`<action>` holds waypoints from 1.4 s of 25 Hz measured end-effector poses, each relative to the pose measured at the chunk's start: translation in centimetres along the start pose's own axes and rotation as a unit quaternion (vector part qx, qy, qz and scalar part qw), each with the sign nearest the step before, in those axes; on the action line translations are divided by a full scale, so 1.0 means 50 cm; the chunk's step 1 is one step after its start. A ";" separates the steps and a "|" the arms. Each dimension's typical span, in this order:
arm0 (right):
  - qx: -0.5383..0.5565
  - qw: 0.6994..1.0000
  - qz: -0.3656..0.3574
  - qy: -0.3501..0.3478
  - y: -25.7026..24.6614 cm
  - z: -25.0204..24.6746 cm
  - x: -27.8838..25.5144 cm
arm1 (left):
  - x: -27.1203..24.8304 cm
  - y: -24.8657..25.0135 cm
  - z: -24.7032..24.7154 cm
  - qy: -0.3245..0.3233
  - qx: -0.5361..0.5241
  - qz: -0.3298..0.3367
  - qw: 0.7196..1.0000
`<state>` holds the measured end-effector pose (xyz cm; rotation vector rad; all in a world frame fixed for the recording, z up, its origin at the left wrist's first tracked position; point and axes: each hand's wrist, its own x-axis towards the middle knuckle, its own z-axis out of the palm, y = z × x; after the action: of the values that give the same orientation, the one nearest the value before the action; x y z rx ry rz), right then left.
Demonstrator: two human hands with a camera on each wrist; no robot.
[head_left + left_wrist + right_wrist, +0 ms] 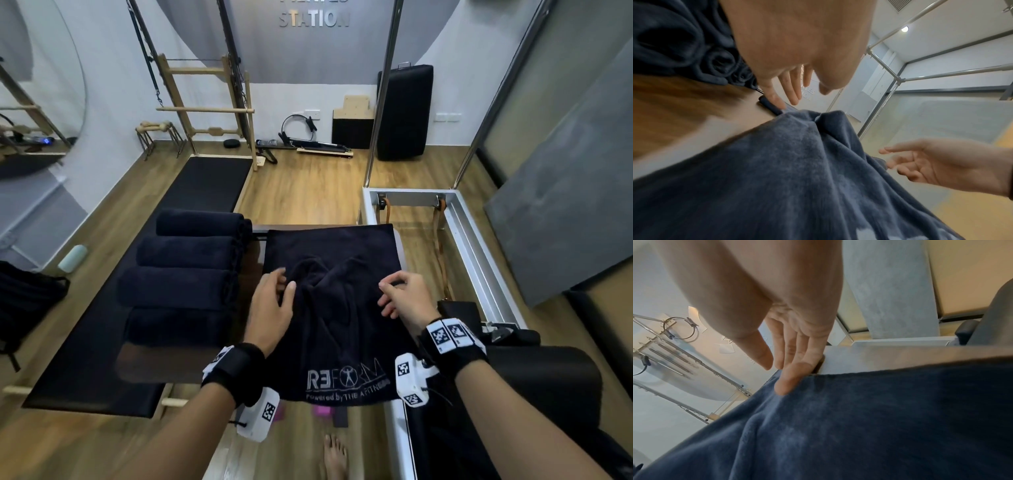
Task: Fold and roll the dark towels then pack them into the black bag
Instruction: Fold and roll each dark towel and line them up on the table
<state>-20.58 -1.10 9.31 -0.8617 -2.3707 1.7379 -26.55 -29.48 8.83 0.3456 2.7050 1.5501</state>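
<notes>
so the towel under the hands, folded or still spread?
Spread, not rolled. The logo towel lies open, rumpled mid-way, its printed end hanging off the near edge. Four rolled towels sit left of it.

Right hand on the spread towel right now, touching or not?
Touching. In the right wrist view, a fingertip of the right hand lies on the spread towel near its edge, with no gap showing. The other fingers are straight and do not grip it.

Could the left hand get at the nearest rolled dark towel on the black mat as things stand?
Probably yes: the left hand holds nothing, and the nearest rolled dark towel lies just beside it on the black mat, nothing between.
</notes>
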 end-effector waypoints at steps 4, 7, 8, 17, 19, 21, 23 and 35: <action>-0.106 0.993 0.016 0.053 0.064 -0.042 -0.101 | -0.099 -0.015 -0.058 -0.010 0.190 -0.049 0.980; -0.163 0.982 0.045 0.090 0.109 -0.068 -0.184 | -0.169 -0.013 -0.082 -0.079 0.271 -0.126 0.951; -0.164 0.980 0.055 0.101 0.122 -0.072 -0.207 | -0.188 -0.011 -0.082 -0.093 0.284 -0.137 0.945; 0.004 0.991 0.121 0.049 0.093 -0.043 -0.287 | -0.221 0.016 -0.078 -0.037 0.055 -0.163 0.984; 0.091 0.990 0.097 0.051 0.058 -0.049 -0.272 | -0.195 0.019 -0.081 0.015 -0.068 -0.173 0.982; 0.135 0.986 0.067 0.065 0.035 -0.051 -0.262 | -0.172 0.024 -0.083 0.056 -0.167 -0.175 0.969; 0.136 0.986 0.050 0.079 0.034 -0.046 -0.260 | -0.163 0.021 -0.079 0.045 -0.184 -0.154 0.970; -0.347 0.915 -0.205 -0.013 0.142 -0.039 -0.298 | -0.245 -0.051 -0.099 -0.193 0.207 0.074 0.956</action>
<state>-4.58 -5.17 7.47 -0.3223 -2.9409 0.7514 -15.61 -37.29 7.90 0.7806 2.6993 0.8018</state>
